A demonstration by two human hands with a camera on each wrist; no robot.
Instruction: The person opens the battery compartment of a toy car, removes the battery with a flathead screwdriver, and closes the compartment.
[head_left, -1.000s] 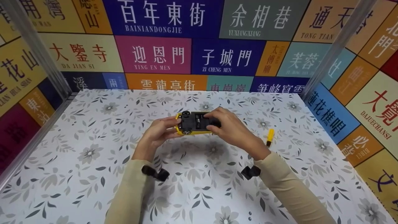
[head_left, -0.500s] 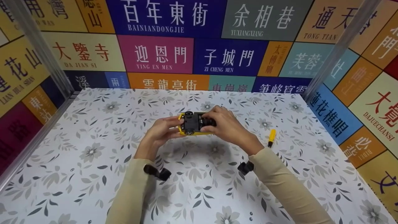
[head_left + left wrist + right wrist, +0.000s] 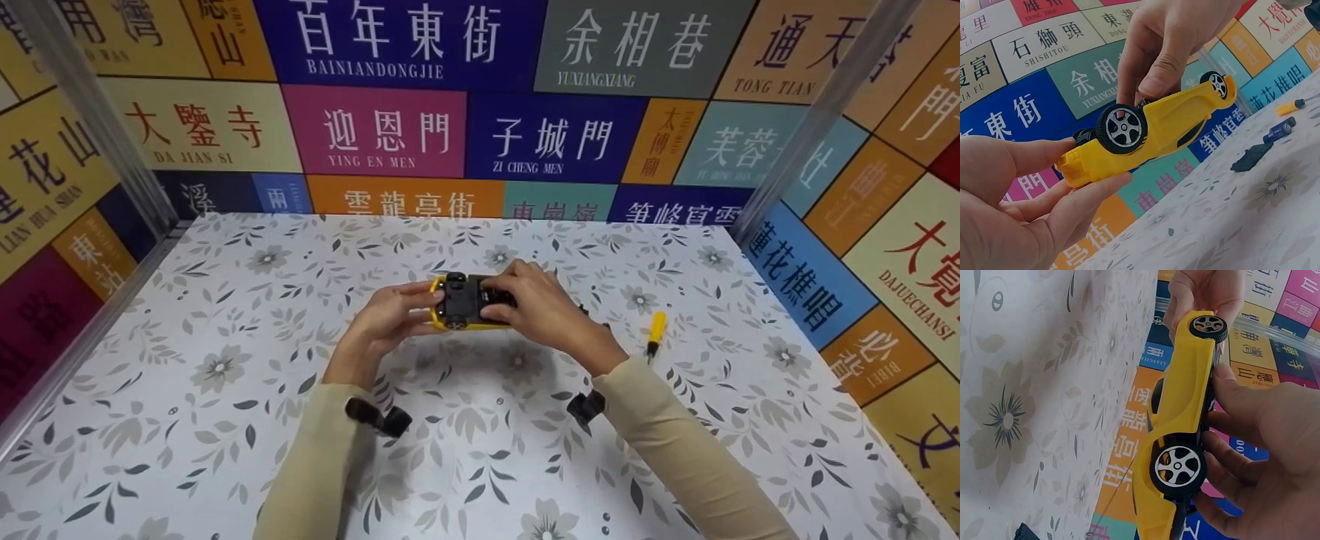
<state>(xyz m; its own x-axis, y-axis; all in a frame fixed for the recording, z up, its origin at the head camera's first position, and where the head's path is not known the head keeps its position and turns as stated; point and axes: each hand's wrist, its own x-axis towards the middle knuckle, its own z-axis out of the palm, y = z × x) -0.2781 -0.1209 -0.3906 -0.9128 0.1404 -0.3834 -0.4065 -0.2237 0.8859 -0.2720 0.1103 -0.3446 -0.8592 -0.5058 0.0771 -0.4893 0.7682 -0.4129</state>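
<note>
The left hand point(image 3: 384, 319) pinches the left end of the upside-down car point(image 3: 456, 301) above the floral worktop point(image 3: 472, 442); the right hand point(image 3: 538, 301) lays thumb and bent fingers on its black underside point(image 3: 465, 297), any grip unclear. Smooth yellow body point(image 3: 1186, 377), treaded tyres point(image 3: 1103, 132), silvery spoked rims point(image 3: 1178, 466).

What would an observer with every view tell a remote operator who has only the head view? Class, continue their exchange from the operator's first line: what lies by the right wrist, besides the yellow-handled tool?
Observer: In the left wrist view, a dark blue cylinder, which looks like a battery, lies on the patterned tabletop.
Operator: The right hand covers one end of the toy car. Does that end have a wheel?
Observer: Yes. The right wrist view shows a silver-rimmed wheel there.
Operator: Does the car's side show anything besides wheels and yellow bodywork?
Observer: Yes, the left wrist view shows a dark window-like patch.
</note>
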